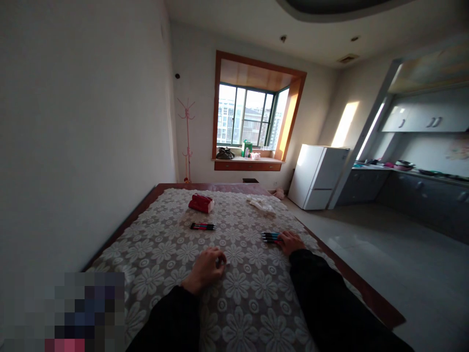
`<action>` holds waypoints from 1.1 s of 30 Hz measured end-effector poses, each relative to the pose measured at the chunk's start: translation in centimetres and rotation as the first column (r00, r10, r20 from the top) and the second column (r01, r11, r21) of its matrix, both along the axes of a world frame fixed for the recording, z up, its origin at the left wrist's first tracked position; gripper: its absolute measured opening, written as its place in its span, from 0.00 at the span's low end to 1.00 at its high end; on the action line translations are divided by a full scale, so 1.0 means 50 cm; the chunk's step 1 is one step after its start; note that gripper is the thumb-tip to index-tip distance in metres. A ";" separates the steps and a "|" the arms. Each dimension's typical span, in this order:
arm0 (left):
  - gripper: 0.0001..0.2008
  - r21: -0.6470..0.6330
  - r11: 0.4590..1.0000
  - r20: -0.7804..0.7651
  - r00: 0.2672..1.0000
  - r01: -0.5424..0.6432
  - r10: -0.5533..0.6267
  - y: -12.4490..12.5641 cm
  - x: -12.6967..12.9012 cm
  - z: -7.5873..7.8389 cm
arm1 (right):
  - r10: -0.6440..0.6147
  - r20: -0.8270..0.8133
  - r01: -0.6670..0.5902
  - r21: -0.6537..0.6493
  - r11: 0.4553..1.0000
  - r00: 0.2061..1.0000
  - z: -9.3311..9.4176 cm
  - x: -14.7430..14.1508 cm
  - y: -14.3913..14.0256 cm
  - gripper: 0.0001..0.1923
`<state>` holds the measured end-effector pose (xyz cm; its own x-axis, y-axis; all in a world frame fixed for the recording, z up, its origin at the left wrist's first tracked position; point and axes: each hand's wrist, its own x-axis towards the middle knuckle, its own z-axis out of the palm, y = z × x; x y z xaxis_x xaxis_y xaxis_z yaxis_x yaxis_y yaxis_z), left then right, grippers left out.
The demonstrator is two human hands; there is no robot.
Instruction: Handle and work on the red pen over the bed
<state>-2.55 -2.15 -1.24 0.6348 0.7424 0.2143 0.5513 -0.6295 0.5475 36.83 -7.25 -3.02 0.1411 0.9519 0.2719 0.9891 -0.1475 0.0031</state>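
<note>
My left hand (208, 266) rests on the lace tablecloth (237, 286) near the middle of the table. Its fingers are curled in, with thumb and forefinger making a loop, and nothing shows in them. Further right, my right hand (292, 242) has its fingers closed over the right ends of several pens (270, 237). These pens lie side by side on the cloth, their tips pointing left; the ends under my fingers are hidden. A second row of pens (203, 226), dark with red and blue parts, lies beyond my left hand, touched by neither hand.
A red pouch (201, 203) stands towards the table's far end, with a crumpled white cloth or bag (261, 204) to its right. A wall (91, 122) runs along the left side. Beyond are a pink coat stand (188, 132), a window and a white fridge (317, 176).
</note>
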 end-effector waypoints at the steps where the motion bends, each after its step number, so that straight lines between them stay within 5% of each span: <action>1: 0.09 0.008 1.000 0.002 1.000 0.006 -0.006 0.001 -0.001 -0.001 | 0.003 0.001 -0.003 0.000 1.000 1.000 0.004 -0.008 0.002 0.08; 5: 0.13 -0.012 0.999 0.036 0.999 -0.030 0.031 0.009 -0.001 -0.010 | 0.167 -0.059 -0.166 0.017 0.986 0.984 0.016 -0.098 0.017 0.09; 9: 0.15 -0.026 0.986 0.053 0.984 -0.167 0.169 0.022 -0.005 -0.019 | 0.537 -0.240 -0.556 -0.012 0.831 0.809 0.005 -0.260 0.043 0.12; 14: 0.16 -0.015 0.957 0.067 0.955 -0.289 0.289 0.036 -0.017 -0.028 | 0.561 -0.342 -0.611 -0.049 0.790 0.753 -0.019 -0.378 0.085 0.10; 20: 0.12 -0.016 0.960 0.107 0.955 -0.278 0.278 0.040 -0.014 -0.026 | 0.511 -0.401 -0.549 0.026 0.836 0.760 -0.020 -0.357 0.094 0.06; 28: 0.10 -0.132 0.991 0.294 0.956 0.036 0.004 0.025 0.016 -0.028 | 0.474 -0.452 -0.484 0.102 0.869 0.756 -0.031 -0.373 0.073 0.06; 33: 0.07 -0.050 0.996 0.122 0.989 -0.079 0.085 0.028 0.002 -0.028 | 0.387 -0.405 -0.396 0.065 0.916 0.829 -0.021 -0.296 0.058 0.10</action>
<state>-2.45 -0.75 -2.65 0.5421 0.8015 0.2525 0.5263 -0.5581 0.6415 22.05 -4.33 -4.08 -0.1522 0.9555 0.2526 0.8793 0.2476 -0.4069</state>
